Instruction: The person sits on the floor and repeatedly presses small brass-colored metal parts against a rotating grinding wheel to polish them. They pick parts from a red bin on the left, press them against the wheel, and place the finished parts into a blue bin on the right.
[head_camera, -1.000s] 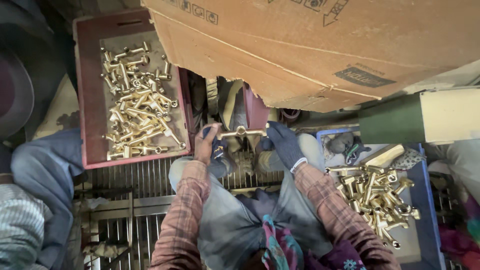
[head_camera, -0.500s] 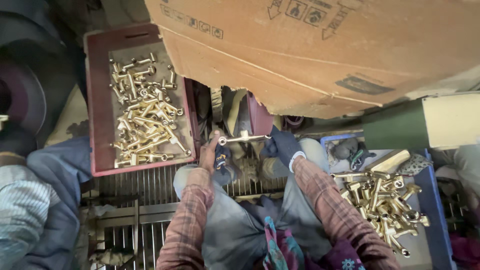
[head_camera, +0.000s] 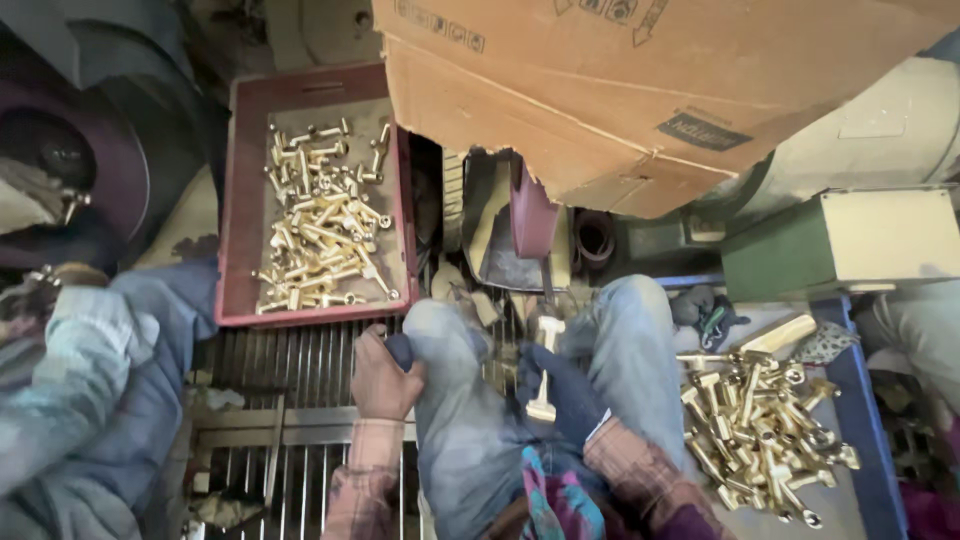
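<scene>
Between our knees, our right hand (head_camera: 568, 392), in a dark blue glove, grasps a brass fitting (head_camera: 545, 368), a pale gold T-shaped piece standing nearly upright, its cross-head at the top. Our bare left hand (head_camera: 385, 378) is clenched on a fold of dark cloth against our left knee, just below the red crate (head_camera: 236, 210). That rectangular crate sits ahead to our left on a metal grate (head_camera: 290, 400) and holds a loose heap of brass fittings (head_camera: 318, 232). At our right, another pile of brass parts (head_camera: 762, 430) lies on a blue-edged tray (head_camera: 868, 440). Overhead hangs a large brown cardboard box (head_camera: 640, 80), its flap bearing a small dark rectangular label and printed arrow marks. Beside it stands a green and cream box (head_camera: 850, 245). A person's light blue sleeve (head_camera: 90, 370) shows at far left.
</scene>
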